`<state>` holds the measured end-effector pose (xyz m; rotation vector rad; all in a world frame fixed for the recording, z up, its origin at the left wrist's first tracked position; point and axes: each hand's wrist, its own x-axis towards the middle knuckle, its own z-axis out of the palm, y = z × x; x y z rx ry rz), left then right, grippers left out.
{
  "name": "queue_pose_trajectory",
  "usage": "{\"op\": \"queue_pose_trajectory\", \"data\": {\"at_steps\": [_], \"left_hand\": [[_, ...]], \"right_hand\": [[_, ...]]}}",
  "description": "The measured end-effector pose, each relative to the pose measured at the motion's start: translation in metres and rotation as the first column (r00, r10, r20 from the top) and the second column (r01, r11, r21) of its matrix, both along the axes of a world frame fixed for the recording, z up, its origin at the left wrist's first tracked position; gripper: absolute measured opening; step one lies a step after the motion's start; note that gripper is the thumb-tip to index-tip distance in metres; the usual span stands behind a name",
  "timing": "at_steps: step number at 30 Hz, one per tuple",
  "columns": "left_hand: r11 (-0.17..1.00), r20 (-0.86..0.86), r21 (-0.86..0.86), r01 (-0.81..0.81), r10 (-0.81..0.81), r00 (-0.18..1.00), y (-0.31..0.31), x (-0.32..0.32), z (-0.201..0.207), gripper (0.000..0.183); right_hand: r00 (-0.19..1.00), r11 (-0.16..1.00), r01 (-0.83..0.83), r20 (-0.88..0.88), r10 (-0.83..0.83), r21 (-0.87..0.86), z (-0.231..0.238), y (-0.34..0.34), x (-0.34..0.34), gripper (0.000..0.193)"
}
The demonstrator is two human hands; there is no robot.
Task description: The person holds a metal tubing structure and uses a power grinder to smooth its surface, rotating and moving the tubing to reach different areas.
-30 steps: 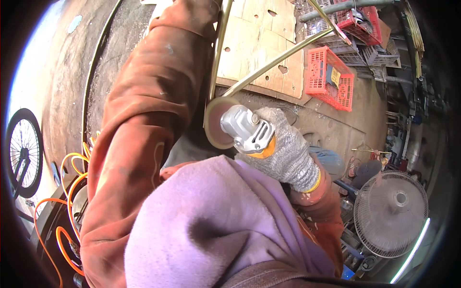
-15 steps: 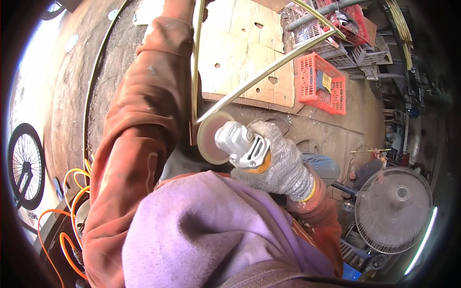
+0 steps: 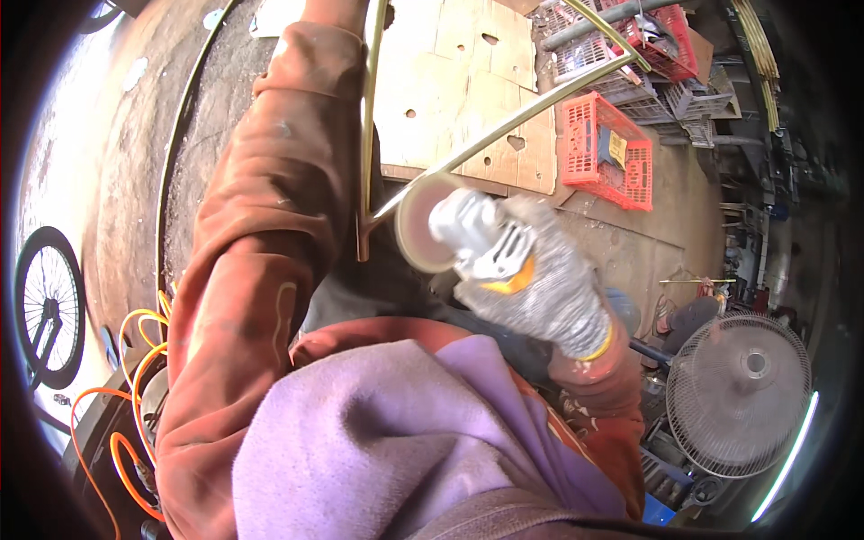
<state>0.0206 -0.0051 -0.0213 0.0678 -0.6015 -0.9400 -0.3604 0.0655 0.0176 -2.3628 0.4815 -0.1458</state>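
Observation:
My gloved right hand [image 3: 553, 292] is wrapped round a silver and orange angle grinder [image 3: 486, 243]. Its round disc [image 3: 418, 229] overlaps the underside of a slanting tube in a gold-coloured metal tube frame [image 3: 508, 135]; whether the two touch I cannot tell. This tube meets a near-upright tube [image 3: 367, 117] in a joint just left of the disc, with a short copper-coloured end [image 3: 363, 245] below it. My left arm [image 3: 297, 153], in a rust-coloured sleeve, stretches up beside the upright tube. The left hand itself lies beyond the top edge.
Flattened cardboard [image 3: 450, 90] covers the floor ahead. Red plastic crates [image 3: 607, 184] stand to the right, and a large fan [image 3: 738, 396] is at the lower right. Orange hoses [image 3: 135, 360] coil at the left, near a bicycle wheel [image 3: 49, 306]. A purple cloth [image 3: 360, 441] hangs in front of me.
My right hand and the grinder have moved up and to the right, bringing the disc along the slanting tube, away from the joint. The frame and my left arm have barely shifted.

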Motion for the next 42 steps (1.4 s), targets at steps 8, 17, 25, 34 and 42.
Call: {"op": "queue_pose_trajectory", "data": {"at_steps": [8,17,25,34,42], "left_hand": [[1.000,0.027,0.010,-0.011,0.011,1.000,0.001,-0.002,0.002,0.024],[1.000,0.036,0.014,-0.019,0.019,0.999,0.004,-0.003,0.002,0.025],[1.000,0.043,0.006,-0.020,0.019,0.999,0.006,-0.004,0.003,0.026],[0.999,0.049,0.012,-0.032,0.031,0.998,0.010,-0.007,0.005,0.027],[0.999,0.062,0.033,-0.016,0.014,0.998,0.009,-0.006,0.003,0.026]], "right_hand": [[0.987,0.986,0.160,-0.017,-0.160,0.042,-0.015,-0.002,0.006,0.078],[0.963,0.986,0.167,-0.216,-0.161,0.012,-0.013,0.008,0.010,0.079],[0.977,0.986,0.160,-0.153,-0.150,0.054,-0.021,0.004,0.011,0.079],[0.966,0.995,0.086,-0.246,-0.073,0.044,-0.007,0.004,0.022,0.069],[0.974,0.997,0.080,-0.214,-0.074,0.020,-0.009,-0.005,0.021,0.071]]}}
